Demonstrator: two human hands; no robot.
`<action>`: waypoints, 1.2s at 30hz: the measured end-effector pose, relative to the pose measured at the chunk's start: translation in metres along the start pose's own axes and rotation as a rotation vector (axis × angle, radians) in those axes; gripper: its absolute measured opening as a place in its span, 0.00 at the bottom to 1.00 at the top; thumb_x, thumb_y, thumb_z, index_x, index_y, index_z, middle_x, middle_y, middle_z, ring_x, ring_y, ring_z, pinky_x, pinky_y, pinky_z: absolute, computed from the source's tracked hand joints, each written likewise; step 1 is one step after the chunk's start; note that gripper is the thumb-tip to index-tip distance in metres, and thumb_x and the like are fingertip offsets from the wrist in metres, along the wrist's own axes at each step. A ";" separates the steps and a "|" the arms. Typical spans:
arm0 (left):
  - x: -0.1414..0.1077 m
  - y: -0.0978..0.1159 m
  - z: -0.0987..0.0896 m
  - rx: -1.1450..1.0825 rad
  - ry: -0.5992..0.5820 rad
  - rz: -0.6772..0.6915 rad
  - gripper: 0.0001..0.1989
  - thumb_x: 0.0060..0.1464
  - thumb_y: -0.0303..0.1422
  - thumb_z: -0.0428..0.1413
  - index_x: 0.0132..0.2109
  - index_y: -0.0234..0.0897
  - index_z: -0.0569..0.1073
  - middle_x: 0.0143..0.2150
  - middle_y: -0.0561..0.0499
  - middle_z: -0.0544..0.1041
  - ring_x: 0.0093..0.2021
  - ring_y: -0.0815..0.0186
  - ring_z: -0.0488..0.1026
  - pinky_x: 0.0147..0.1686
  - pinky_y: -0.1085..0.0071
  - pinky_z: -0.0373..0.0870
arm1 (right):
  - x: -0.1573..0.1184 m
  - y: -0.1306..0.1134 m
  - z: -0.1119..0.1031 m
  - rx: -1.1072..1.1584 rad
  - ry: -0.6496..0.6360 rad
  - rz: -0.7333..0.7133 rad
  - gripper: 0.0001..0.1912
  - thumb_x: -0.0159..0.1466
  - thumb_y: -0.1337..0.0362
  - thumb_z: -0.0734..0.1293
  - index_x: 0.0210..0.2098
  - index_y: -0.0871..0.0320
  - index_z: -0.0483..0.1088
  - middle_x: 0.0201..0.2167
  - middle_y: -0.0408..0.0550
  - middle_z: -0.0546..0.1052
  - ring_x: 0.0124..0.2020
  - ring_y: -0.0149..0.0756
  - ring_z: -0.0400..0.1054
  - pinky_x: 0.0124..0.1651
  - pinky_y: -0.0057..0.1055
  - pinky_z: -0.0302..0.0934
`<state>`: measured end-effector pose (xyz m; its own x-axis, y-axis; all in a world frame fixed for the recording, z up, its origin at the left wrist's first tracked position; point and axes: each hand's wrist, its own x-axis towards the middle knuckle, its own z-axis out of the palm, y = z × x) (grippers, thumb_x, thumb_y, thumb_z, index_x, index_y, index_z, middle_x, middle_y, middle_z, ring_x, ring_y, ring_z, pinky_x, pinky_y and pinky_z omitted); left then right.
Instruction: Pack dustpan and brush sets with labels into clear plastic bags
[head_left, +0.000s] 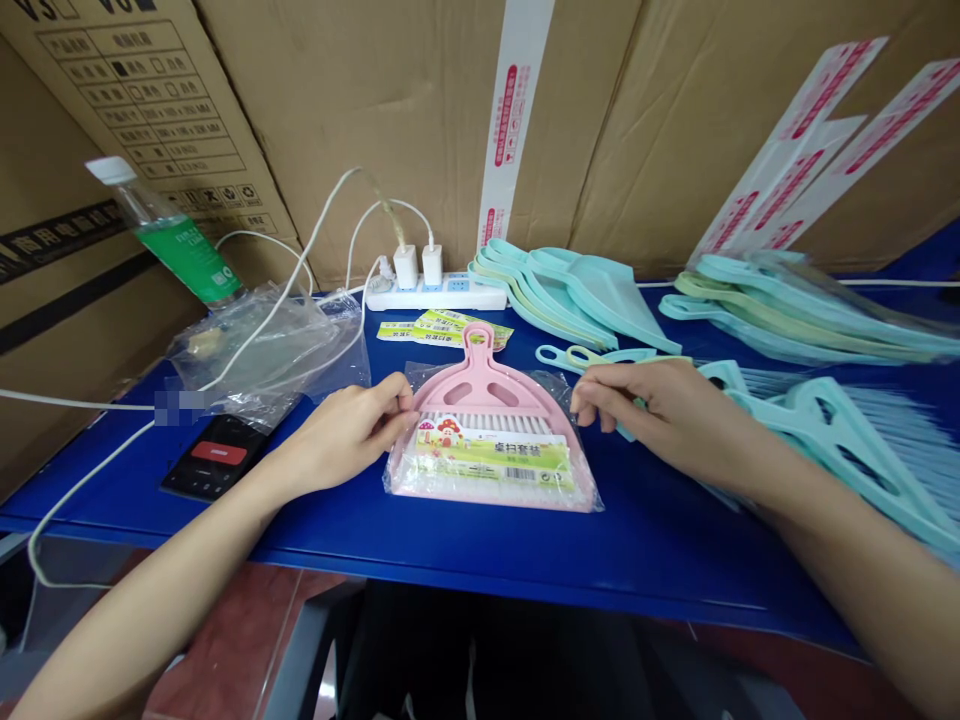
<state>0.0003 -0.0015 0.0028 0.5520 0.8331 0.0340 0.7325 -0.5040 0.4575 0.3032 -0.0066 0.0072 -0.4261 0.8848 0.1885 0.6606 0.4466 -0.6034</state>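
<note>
A pink dustpan (pixel 435 385) lies flat on the blue table, its handle pointing away from me. Against it rests a white-bristled brush (pixel 487 424), with a printed label card (pixel 491 458) in front. A clear plastic bag (pixel 592 497) encloses the set, while the handle's end sticks out at the top. My left hand (pixel 349 430) is closed, its fingertips pinching the bag's left edge. On the other side my right hand (pixel 645 405) is closed too, thumb and finger together at the bag's right edge; the exact grip there is partly hidden.
Turquoise dustpans (pixel 600 295) are stacked at the back, with turquoise brushes (pixel 840 430) to the right. Spare label cards (pixel 442 328) lie before a power strip (pixel 465 293). A phone (pixel 217 455), plastic bags (pixel 255 335), a bottle (pixel 187 250) and loose cables occupy the left. Cardboard boxes (pixel 390 90) wall the back.
</note>
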 end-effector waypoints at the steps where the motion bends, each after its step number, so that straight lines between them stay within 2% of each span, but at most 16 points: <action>1: -0.001 0.001 0.000 0.000 -0.005 -0.001 0.09 0.65 0.39 0.45 0.37 0.41 0.62 0.22 0.60 0.72 0.21 0.69 0.66 0.24 0.73 0.58 | -0.001 0.000 0.001 -0.004 0.011 -0.001 0.19 0.68 0.53 0.56 0.24 0.51 0.65 0.19 0.45 0.74 0.20 0.35 0.66 0.24 0.34 0.56; 4: -0.002 0.003 0.000 0.002 -0.019 -0.001 0.11 0.63 0.43 0.50 0.38 0.41 0.63 0.22 0.61 0.70 0.21 0.69 0.66 0.24 0.73 0.58 | -0.003 -0.001 0.004 0.021 -0.038 0.006 0.14 0.66 0.49 0.61 0.31 0.51 0.62 0.18 0.40 0.71 0.18 0.34 0.62 0.22 0.32 0.54; 8: -0.002 0.001 0.002 -0.021 -0.026 0.011 0.12 0.56 0.40 0.57 0.37 0.42 0.62 0.19 0.64 0.65 0.18 0.70 0.62 0.22 0.73 0.56 | -0.006 0.001 0.010 0.029 -0.153 0.006 0.14 0.62 0.51 0.66 0.38 0.51 0.59 0.20 0.38 0.71 0.20 0.33 0.63 0.24 0.32 0.56; 16: -0.001 -0.001 0.002 -0.084 -0.054 -0.017 0.10 0.57 0.38 0.54 0.35 0.42 0.60 0.19 0.64 0.63 0.18 0.70 0.61 0.23 0.73 0.55 | -0.004 0.004 0.012 -0.003 -0.236 0.027 0.08 0.62 0.56 0.62 0.35 0.51 0.59 0.23 0.38 0.67 0.21 0.33 0.59 0.26 0.32 0.53; 20: -0.001 0.000 0.003 -0.070 -0.056 0.001 0.09 0.59 0.37 0.53 0.34 0.42 0.59 0.19 0.64 0.62 0.18 0.71 0.59 0.23 0.73 0.54 | -0.002 0.003 0.011 -0.047 -0.202 0.006 0.07 0.64 0.56 0.59 0.33 0.51 0.57 0.24 0.40 0.67 0.21 0.34 0.59 0.27 0.33 0.53; 23: -0.001 0.002 0.003 -0.081 -0.065 0.055 0.06 0.61 0.35 0.49 0.36 0.41 0.60 0.22 0.62 0.65 0.20 0.71 0.60 0.23 0.74 0.54 | -0.001 0.002 0.010 -0.062 -0.160 0.065 0.07 0.67 0.56 0.55 0.37 0.51 0.58 0.21 0.40 0.68 0.22 0.36 0.61 0.28 0.34 0.55; 27: -0.003 0.005 0.001 -0.146 -0.165 0.141 0.06 0.63 0.33 0.48 0.35 0.41 0.60 0.23 0.61 0.66 0.21 0.72 0.61 0.24 0.75 0.55 | -0.003 0.001 0.007 0.008 -0.184 0.194 0.19 0.68 0.49 0.53 0.50 0.55 0.60 0.24 0.42 0.73 0.22 0.38 0.67 0.28 0.34 0.60; 32: -0.006 0.006 -0.003 -0.186 -0.267 0.206 0.07 0.62 0.33 0.52 0.35 0.40 0.63 0.23 0.60 0.68 0.22 0.73 0.63 0.23 0.76 0.57 | -0.007 0.003 0.003 0.134 -0.220 0.265 0.40 0.65 0.38 0.56 0.66 0.58 0.55 0.40 0.52 0.77 0.22 0.34 0.68 0.25 0.34 0.65; 34: -0.006 0.006 -0.003 -0.201 -0.284 0.211 0.07 0.61 0.34 0.53 0.35 0.39 0.64 0.24 0.59 0.70 0.22 0.73 0.65 0.23 0.77 0.58 | -0.007 0.004 0.000 0.213 -0.244 0.277 0.44 0.64 0.35 0.56 0.68 0.59 0.54 0.43 0.55 0.77 0.26 0.37 0.71 0.28 0.35 0.67; 36: -0.006 0.006 -0.002 -0.245 -0.321 0.202 0.08 0.62 0.34 0.52 0.34 0.39 0.63 0.24 0.59 0.73 0.22 0.73 0.67 0.23 0.78 0.60 | -0.007 0.005 -0.002 0.293 -0.249 0.258 0.45 0.62 0.35 0.60 0.68 0.58 0.56 0.45 0.55 0.78 0.37 0.44 0.75 0.37 0.38 0.71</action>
<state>0.0006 -0.0095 0.0075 0.7983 0.5910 -0.1156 0.5029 -0.5487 0.6679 0.3104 -0.0101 0.0050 -0.4302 0.8872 -0.1668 0.5775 0.1284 -0.8062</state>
